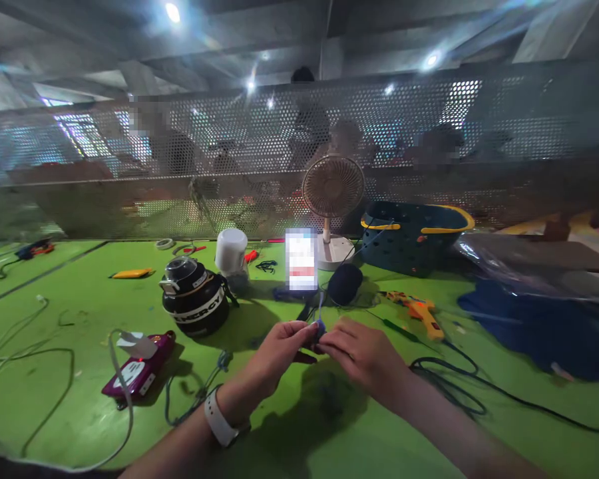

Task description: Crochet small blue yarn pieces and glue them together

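Observation:
My left hand [274, 356] and my right hand [362, 352] meet above the green table [80, 392], fingers pinched together on a small blue piece of yarn [320, 328]. A thin strand rises from it toward a dark blue ball of yarn [345, 283] lying just behind my hands. My left wrist wears a white watch band [218, 418]. Both hands are closed on the small blue piece.
A black jug [194, 301], white cup [231, 251], lit phone [301, 259], small fan [332, 193] and blue basket [412, 236] stand behind. A magenta power bank [137, 367] lies left, a yellow glue gun [419, 311] right. Cables trail around; other people sit beyond the mesh fence.

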